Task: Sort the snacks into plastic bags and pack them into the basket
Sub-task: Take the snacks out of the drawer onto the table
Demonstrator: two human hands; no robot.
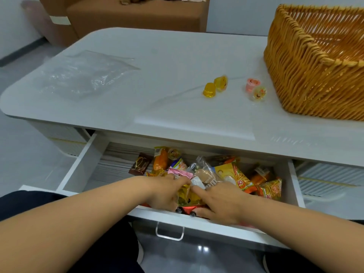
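Rummaging through heap of bright wrapped snacks (226, 174) in open white drawer (78, 166): left hand (165, 192) pinches gold wrapper (184, 191); right hand (220, 201) fingers spread, pressing packets. Clear plastic bags (86, 73) beyond left hand, woven wicker basket (315, 62) beyond right, empty as far as visible. Next: lift snack, bag it.

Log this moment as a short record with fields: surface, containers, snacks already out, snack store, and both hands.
surface: white table top
containers: woven orange wicker basket at far right; clear plastic bags lying flat at far left
snacks out: two yellow jelly cups and two pink and pale jelly cups, on the table beside the basket
snack store: open white drawer holding mixed wrapped snacks
left hand: in the drawer, fingers among yellow wrappers
right hand: in the drawer, forefinger stretched onto the wrappers
grip: unclear for both
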